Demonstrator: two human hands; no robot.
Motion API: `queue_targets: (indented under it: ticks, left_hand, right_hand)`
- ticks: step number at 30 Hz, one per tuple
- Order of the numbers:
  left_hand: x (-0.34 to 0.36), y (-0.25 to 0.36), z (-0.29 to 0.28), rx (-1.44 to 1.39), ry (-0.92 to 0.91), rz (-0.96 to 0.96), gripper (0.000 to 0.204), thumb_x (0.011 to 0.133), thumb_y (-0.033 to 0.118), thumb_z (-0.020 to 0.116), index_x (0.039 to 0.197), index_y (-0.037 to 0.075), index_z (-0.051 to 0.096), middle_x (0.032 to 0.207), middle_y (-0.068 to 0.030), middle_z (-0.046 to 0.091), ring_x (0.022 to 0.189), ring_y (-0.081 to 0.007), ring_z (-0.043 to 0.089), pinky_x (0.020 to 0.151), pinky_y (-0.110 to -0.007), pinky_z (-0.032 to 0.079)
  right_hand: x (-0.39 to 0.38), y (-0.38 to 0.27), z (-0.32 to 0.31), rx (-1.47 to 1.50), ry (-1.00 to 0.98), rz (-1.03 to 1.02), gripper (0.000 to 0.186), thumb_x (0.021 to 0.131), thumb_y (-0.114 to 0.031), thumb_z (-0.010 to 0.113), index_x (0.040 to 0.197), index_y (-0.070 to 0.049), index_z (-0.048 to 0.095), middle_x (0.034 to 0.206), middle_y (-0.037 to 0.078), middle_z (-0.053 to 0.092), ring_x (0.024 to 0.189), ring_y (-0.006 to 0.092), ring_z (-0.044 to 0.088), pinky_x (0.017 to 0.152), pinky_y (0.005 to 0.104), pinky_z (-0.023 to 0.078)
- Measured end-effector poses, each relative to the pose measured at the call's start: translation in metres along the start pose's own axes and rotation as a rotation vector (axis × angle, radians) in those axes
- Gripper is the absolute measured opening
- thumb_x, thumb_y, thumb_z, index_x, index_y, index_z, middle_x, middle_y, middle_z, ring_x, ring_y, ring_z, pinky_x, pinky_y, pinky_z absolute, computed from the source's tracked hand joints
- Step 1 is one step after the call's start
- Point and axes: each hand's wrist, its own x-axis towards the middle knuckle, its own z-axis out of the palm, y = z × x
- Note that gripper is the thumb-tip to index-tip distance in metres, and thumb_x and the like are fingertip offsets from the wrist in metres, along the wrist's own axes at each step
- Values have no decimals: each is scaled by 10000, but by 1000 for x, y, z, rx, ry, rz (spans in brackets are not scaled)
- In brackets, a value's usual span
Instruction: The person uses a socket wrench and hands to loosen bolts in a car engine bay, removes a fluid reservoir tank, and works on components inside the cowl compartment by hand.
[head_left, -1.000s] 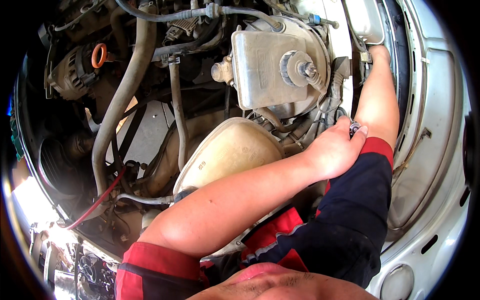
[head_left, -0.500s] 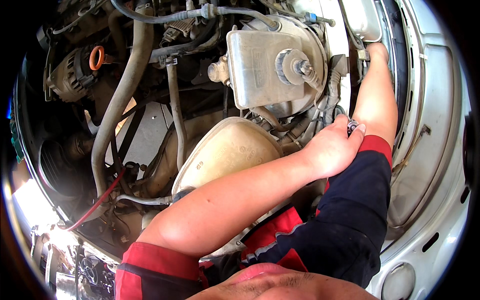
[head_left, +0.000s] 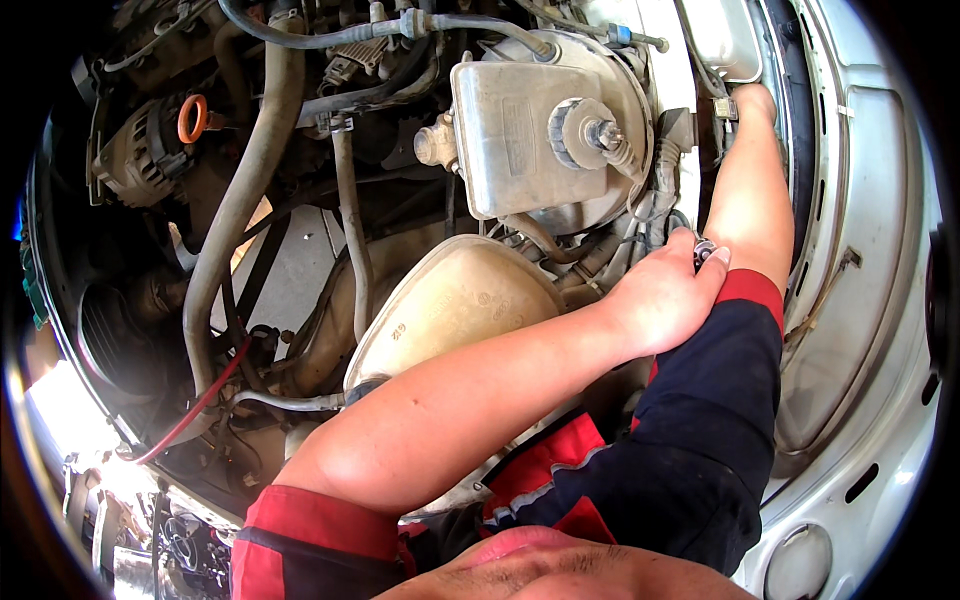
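My left hand [head_left: 670,290] is closed around a small chrome tool [head_left: 704,254], apparently a ratchet, beside my right forearm and the wiring near the inner fender. My right arm reaches to the upper right, where my right hand [head_left: 754,100] is partly out of sight by a white plastic reservoir [head_left: 726,40] and a small metal fitting [head_left: 726,108]; its fingers are hidden. Just left of my left hand are a translucent fluid tank [head_left: 530,140] on a round brake booster and a yellowed plastic tank [head_left: 450,300] under my left forearm.
An engine fills the left, with an alternator [head_left: 135,155], an orange dipstick ring [head_left: 192,118], thick hoses [head_left: 240,200] and a thin red hose [head_left: 195,405]. The pale metal fender edge [head_left: 870,300] runs down the right side.
The whole view has shifted very slightly since a second ago. Both hands keep nearly the same places, and my left hand still grips the chrome tool.
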Motion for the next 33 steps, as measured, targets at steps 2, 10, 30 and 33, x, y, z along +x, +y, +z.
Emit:
queue_targets:
  ticks: [2,10,30,33]
  left_hand:
    - [-1,3,2,-2,-10,8,591,1017,500,400,1098,-78,489,1122,-363,603,1129,-476,573,973,-465,435]
    - [0,1,3,6,-12,14,588,1018,494,401,1110,-81,488,1127,-362,602,1132,-477,571,973,-464,436]
    - [0,1,1,4,-12,15,594,1019,489,400,1117,-91,483,1140,-367,596,1139,-477,567,985,-459,433]
    - [-1,2,1,-3,-10,14,590,1019,488,401,1113,-88,485,1140,-367,596,1142,-475,566,983,-460,433]
  right_hand:
    - [3,6,-6,-25,46,20,329,840,-225,631,1111,-63,725,1240,169,661,1148,343,640,948,435,504]
    - [5,4,-4,-60,47,-15,333,837,-222,630,1115,-65,723,1244,170,659,1158,352,633,956,428,503]
    - [12,4,3,-55,42,21,349,835,-239,642,1132,-72,718,1265,173,645,1182,351,618,974,435,492]
    - [15,5,1,-92,30,-4,346,839,-233,642,1139,-77,716,1272,171,641,1190,350,613,981,430,490]
